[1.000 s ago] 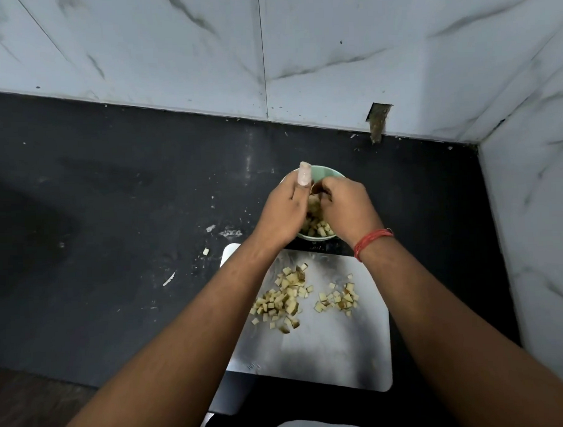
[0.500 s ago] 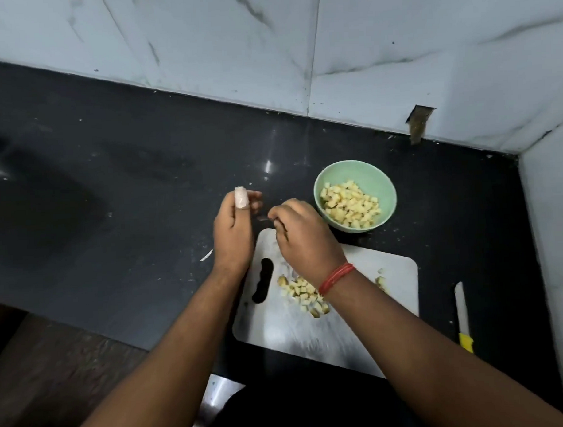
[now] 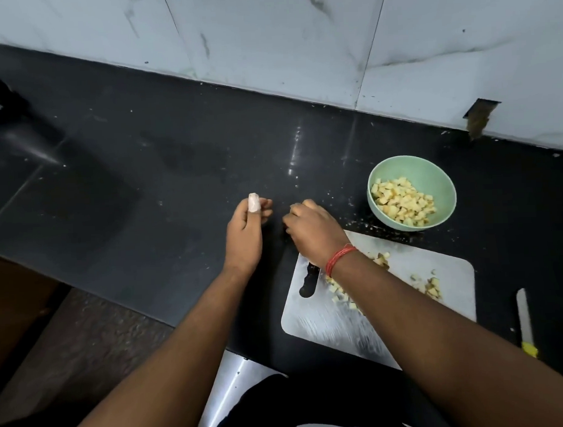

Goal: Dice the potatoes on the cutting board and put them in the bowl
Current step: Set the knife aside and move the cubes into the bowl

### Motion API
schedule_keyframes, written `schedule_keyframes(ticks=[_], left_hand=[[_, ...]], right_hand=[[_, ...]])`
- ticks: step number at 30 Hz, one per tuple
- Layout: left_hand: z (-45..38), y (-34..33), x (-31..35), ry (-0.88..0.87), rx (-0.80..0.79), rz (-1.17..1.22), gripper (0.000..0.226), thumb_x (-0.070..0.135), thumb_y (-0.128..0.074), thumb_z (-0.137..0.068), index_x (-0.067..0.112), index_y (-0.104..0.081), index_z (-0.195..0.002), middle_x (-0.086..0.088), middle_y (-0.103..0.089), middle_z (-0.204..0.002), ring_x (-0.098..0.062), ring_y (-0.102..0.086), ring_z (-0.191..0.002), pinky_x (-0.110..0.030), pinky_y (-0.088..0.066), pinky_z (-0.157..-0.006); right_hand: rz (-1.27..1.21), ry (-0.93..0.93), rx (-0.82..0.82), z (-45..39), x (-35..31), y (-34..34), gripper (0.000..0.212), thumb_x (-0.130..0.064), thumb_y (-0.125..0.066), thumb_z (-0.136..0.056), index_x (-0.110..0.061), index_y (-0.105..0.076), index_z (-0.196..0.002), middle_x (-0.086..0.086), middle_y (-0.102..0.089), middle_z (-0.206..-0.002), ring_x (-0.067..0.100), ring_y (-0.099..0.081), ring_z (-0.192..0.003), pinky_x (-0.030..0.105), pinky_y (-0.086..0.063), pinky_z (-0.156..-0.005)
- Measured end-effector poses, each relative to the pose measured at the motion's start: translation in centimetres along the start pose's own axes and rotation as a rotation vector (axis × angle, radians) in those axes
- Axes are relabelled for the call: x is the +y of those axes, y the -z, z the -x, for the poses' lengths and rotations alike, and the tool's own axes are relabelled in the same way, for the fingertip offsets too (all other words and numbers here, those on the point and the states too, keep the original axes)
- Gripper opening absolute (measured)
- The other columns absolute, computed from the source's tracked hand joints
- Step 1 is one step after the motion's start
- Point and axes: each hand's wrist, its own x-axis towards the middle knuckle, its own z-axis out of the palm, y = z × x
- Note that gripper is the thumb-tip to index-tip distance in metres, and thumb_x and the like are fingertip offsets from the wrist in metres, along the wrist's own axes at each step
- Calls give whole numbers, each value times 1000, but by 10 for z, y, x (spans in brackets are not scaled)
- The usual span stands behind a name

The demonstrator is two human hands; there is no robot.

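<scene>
1. Round mint-green bowl holds pale potato cubes — more cubes lie on the scuffed white cutting board, near right.
2. Left hand and right hand hover over the black counter, fingers curled; can't tell if they're grasping anything.

Green bowl of diced potato; more cubes on cutting board.

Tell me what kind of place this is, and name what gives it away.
Most likely a home kitchen counter: a dark stone worktop against marble-look wall tiles, a cutting board with diced potato, a green bowl of cubes, and a knife lying beside the board.
</scene>
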Motion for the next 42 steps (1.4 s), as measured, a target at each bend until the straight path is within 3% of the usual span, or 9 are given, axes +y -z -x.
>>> schedule_keyframes(ticks=[7,12,18,22,26,30,33,36,42], left_hand=[[-4,-33,15,-90,-170,-21,43,52,-41,-103,22,-70,-109,9,-73,-110,-12,-69,-106,-46,-53,-101],[8,-81,27,-192,-365,-132,47,55,-41,-101,22,-69,-115,13,-71,-107,-6,-66,-105,-40,-54,-96],[35,-99,15,-478,-620,-430,40,44,-44,-101,16,-65,-120,5,-67,-121,-8,-59,-112,-38,-49,-96],[57,-81,-18,-771,-792,-725,54,49,-47,-99,10,-59,-133,-5,-55,-143,-19,-47,-134,-47,-28,-121],[82,-76,-35,-786,-802,-887,89,77,-38,-94,10,-39,-153,-7,-33,-162,-21,-23,-153,-47,-10,-127],[85,-85,-35,-737,-802,-967,102,83,-31,-91,11,-16,-162,-6,-11,-170,-18,-8,-156,-33,-2,-127],[85,-95,-39,-760,-812,-981,100,78,-34,-94,8,-13,-162,-11,-14,-169,-20,-10,-156,-34,-7,-127],[85,-104,-45,-803,-762,-962,94,72,-35,-97,2,-22,-158,-18,-34,-159,-25,-26,-148,-39,-21,-125],[91,-110,-44,-797,-631,-924,66,44,-46,-91,2,-42,-142,-13,-52,-129,-29,-47,-116,-47,-47,-102]], right_hand=[[-112,-347,421,32,55,75,10,-13,-61,-88,-17,-66,-96,1,-60,-98,23,-50,-96,34,-44,-82],[-71,-479,194,52,113,90,15,-14,-59,-90,-17,-64,-104,3,-58,-107,29,-49,-108,42,-43,-94],[-223,-380,427,109,98,97,14,-9,-54,-94,-11,-65,-103,1,-59,-104,17,-53,-101,30,-43,-89],[-210,-331,283,173,89,67,20,-23,-53,-96,-14,-64,-110,-2,-59,-108,17,-52,-103,33,-44,-91],[-144,-411,104,212,102,40,47,-45,-45,-94,-18,-55,-131,-2,-51,-137,18,-42,-130,41,-31,-113],[-56,-276,-78,203,103,29,60,-50,-35,-99,-23,-27,-153,-5,-24,-160,12,-13,-149,39,-8,-123],[-14,-174,-126,188,105,25,63,-50,-31,-101,-21,-21,-155,-4,-17,-162,11,-6,-150,36,-6,-123],[15,-118,-100,180,105,19,58,-44,-36,-100,-16,-31,-151,0,-29,-158,15,-19,-148,33,-8,-122],[-41,-92,30,177,103,19,43,-35,-45,-96,-13,-54,-131,3,-54,-132,22,-45,-125,33,-36,-111]])
